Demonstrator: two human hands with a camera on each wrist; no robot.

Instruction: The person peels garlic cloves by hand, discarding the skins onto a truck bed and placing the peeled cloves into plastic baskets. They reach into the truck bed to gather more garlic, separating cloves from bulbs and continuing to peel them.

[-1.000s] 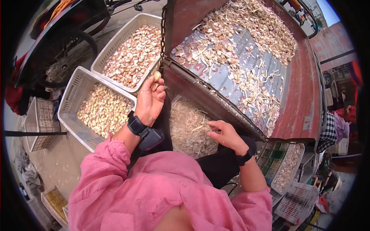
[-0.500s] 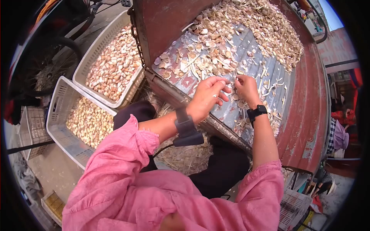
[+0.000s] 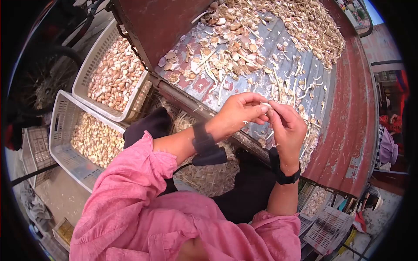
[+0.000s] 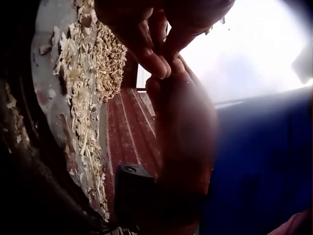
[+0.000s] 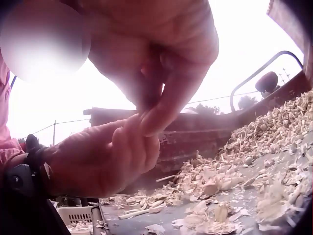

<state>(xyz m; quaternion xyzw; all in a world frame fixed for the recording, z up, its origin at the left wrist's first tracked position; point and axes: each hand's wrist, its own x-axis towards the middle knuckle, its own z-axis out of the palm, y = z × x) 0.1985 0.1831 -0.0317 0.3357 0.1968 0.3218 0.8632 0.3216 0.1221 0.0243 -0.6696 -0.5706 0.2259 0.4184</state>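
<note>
Both hands meet fingertip to fingertip above the near part of the metal cart bed (image 3: 209, 89). The left hand (image 3: 237, 114) and the right hand (image 3: 289, 130) pinch a small pale garlic clove (image 3: 266, 105) between them, mostly covered by fingers. In the left wrist view the right hand (image 4: 183, 117) rises to meet the left one (image 4: 161, 24), both dark. The right wrist view has the left hand (image 5: 110, 156) touching the curled fingers of the right hand (image 5: 161, 54); the clove is hidden there.
Skins and stalks (image 3: 300, 26) lie heaped at the cart's back. To the left stand a crate of pinkish cloves (image 3: 82, 89) and a crate of paler cloves (image 3: 58, 126). A chain hangs by the cart's corner; debris (image 3: 209, 174) lies below its edge.
The left hand has come from beside the crates over to the cart bed. The right hand rose from the debris to the bed, then turned, and their fingertips now meet. The view has shifted right.
</note>
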